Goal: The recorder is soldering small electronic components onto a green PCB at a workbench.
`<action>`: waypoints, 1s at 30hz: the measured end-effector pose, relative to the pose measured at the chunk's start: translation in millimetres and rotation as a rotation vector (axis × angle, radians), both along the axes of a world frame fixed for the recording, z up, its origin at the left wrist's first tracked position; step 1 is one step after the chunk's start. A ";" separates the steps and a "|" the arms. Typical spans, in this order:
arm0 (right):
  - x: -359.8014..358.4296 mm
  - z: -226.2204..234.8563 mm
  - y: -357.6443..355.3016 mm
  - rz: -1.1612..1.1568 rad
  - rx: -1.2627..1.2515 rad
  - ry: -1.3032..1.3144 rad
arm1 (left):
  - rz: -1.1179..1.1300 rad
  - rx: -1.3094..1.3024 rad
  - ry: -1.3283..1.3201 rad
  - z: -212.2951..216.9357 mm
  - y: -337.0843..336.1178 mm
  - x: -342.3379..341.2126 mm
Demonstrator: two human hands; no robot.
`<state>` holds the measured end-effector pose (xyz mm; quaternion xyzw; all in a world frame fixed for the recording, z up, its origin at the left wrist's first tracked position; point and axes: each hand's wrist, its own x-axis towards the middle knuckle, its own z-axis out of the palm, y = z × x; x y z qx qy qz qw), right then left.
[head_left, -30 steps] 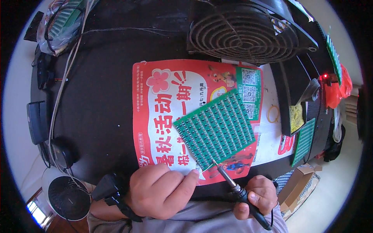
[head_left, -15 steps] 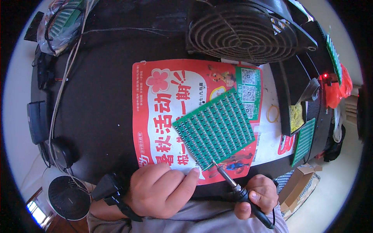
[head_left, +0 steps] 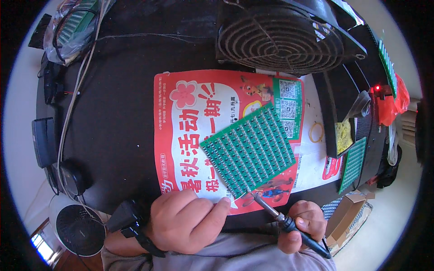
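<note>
A green circuit board (head_left: pixel 251 151) with rows of small dark parts lies tilted on a red and white printed sheet. My right hand (head_left: pixel 304 226) is closed around the black handle of a soldering iron (head_left: pixel 270 207). The iron's tip meets the board's near corner, or sits just beside it. My left hand (head_left: pixel 187 221) is closed in a pinch left of that corner. A thin, pale strand of solder wire (head_left: pixel 239 197) runs from its fingertips toward the iron's tip. Inside the left hand the wire is hidden.
A black fan (head_left: pixel 282 43) with a wire guard stands at the back. To the right are a black holder with a yellow sponge (head_left: pixel 344 135), another green board (head_left: pixel 353 165) and a cardboard box (head_left: pixel 346 219). Cables (head_left: pixel 72 104) run down the left side.
My right hand has shifted slightly right, and the iron's handle end has swung right and up with it. The left hand and the board have hardly moved.
</note>
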<state>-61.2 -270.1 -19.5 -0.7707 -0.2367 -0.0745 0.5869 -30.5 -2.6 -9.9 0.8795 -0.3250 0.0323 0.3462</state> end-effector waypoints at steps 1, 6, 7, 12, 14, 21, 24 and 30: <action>-1.1 -1.6 0.2 -0.029 0.051 -0.014 | -0.001 -0.009 0.000 0.5 -0.4 0.7; -4.4 -6.5 19.4 -0.367 0.248 0.046 | 0.009 -0.018 -0.042 -0.3 -1.0 0.3; -4.1 -7.4 19.6 -0.353 0.243 0.047 | 0.013 -0.023 -0.042 -1.0 -0.7 -0.3; -2.3 -9.4 19.9 -0.325 0.227 0.039 | 0.000 -0.023 -0.040 -2.1 -0.2 0.2; 0.2 -7.5 21.9 -0.316 0.215 0.045 | -0.002 -0.016 -0.034 -0.5 0.4 0.1; -1.2 -6.2 22.0 -0.339 0.209 0.080 | -0.007 -0.006 -0.030 -0.8 -0.1 0.7; -1.9 -8.7 22.3 -0.387 0.239 0.044 | -0.017 -0.004 -0.029 -0.8 0.2 1.4; -1.7 -8.1 20.5 -0.330 0.249 0.090 | -0.022 -0.003 -0.034 -1.7 0.7 -0.6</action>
